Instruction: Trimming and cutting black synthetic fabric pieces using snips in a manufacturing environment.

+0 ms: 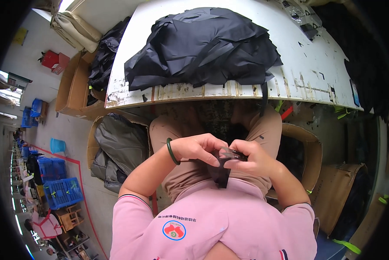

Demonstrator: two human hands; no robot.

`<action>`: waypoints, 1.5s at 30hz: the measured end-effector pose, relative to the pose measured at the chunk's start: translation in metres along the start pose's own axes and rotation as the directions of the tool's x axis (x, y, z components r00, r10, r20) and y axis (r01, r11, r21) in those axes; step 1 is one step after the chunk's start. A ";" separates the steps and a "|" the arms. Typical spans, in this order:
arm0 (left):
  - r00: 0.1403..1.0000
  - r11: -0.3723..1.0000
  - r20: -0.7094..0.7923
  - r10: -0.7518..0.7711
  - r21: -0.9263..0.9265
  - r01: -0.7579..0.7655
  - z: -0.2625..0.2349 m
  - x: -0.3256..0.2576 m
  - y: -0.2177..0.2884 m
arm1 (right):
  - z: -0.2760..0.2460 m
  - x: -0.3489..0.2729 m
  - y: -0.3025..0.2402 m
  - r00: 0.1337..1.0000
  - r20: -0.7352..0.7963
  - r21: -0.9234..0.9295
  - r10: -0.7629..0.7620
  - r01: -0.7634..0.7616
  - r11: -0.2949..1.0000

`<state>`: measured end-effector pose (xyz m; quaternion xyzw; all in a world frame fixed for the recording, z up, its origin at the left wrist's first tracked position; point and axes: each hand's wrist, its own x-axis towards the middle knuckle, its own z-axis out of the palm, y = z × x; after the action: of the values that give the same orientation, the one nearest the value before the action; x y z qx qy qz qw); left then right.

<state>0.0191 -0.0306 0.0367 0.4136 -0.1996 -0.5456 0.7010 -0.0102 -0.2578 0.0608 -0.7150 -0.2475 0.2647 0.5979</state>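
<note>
Over my lap, my left hand (198, 149) and my right hand (256, 158) are close together, fingers bent and pinching. Between them is a small dark fabric piece (221, 174), its lower end hanging toward my pink shirt. A shiny, partly see-through bit shows at its top by my right thumb and fingers; I cannot make out whether it is a separate film. A dark green bangle circles my left wrist. Beyond my knees, a large heap of thin black fabric pieces (203, 50) lies on the white table (307, 65).
The table's worn front edge crosses above my knees. A carton of grey-black fabric (120, 145) stands left of my legs, another open carton (311, 156) right. Farther left are a carton (73, 86) and blue crates (63, 193). Clear plastic (305, 17) lies at the table's far right.
</note>
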 end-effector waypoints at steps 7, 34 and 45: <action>0.399 0.370 -0.356 0.845 0.928 0.045 -0.057 0.000 0.055 | -0.088 -0.092 0.018 0.799 -0.565 0.301 0.204 -0.031 0.953; 0.325 0.595 -0.518 0.791 0.774 -0.214 -0.137 0.033 0.181 | -0.093 -0.240 0.190 0.356 -0.909 -0.049 0.217 -0.608 0.793; 0.373 0.489 -0.568 0.733 0.060 -0.870 0.038 -0.024 0.125 | -0.067 -0.021 0.014 0.465 -0.782 -0.248 -0.414 0.378 0.892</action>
<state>0.0584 -0.0144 0.1624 0.3011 -0.1067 -0.0163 0.9475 0.0200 -0.3221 0.0586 -0.6887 -0.1058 -0.2476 0.6732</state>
